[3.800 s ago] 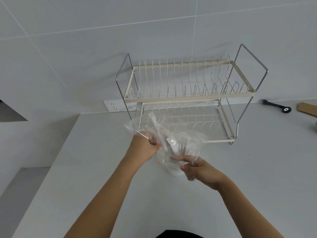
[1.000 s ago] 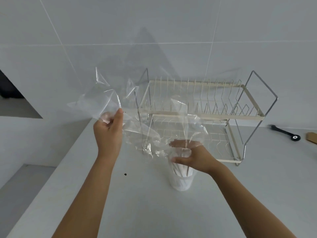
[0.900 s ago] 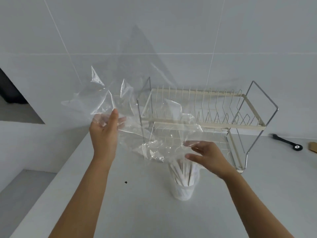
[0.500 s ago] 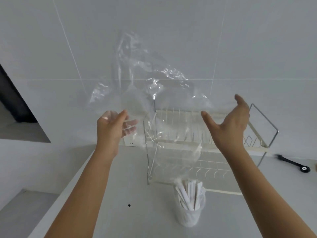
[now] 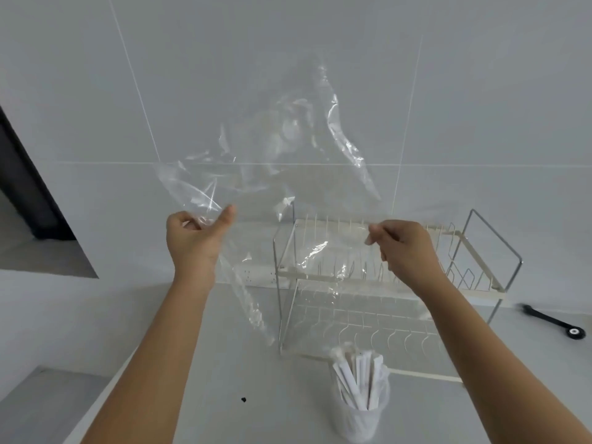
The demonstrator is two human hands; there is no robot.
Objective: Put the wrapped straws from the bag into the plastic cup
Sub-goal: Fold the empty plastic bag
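Note:
A clear plastic bag (image 5: 288,174) is spread in the air in front of the wall, looking empty. My left hand (image 5: 193,240) pinches its left edge. My right hand (image 5: 400,248) pinches its right edge at the same height. Low on the counter stands a clear plastic cup (image 5: 362,415) with several white wrapped straws (image 5: 358,376) standing upright in it. Both hands are well above the cup, which sits below my right forearm.
A two-tier wire dish rack (image 5: 384,299) stands on the white counter (image 5: 224,379) behind the cup. A black tool (image 5: 551,322) lies at the right. A wall socket strip (image 5: 256,272) sits left of the rack. A small dark speck (image 5: 243,399) marks the counter.
My right hand, open half a second ago, has closed on the bag's right edge. The bag has been lifted away from the cup and spread between both hands.

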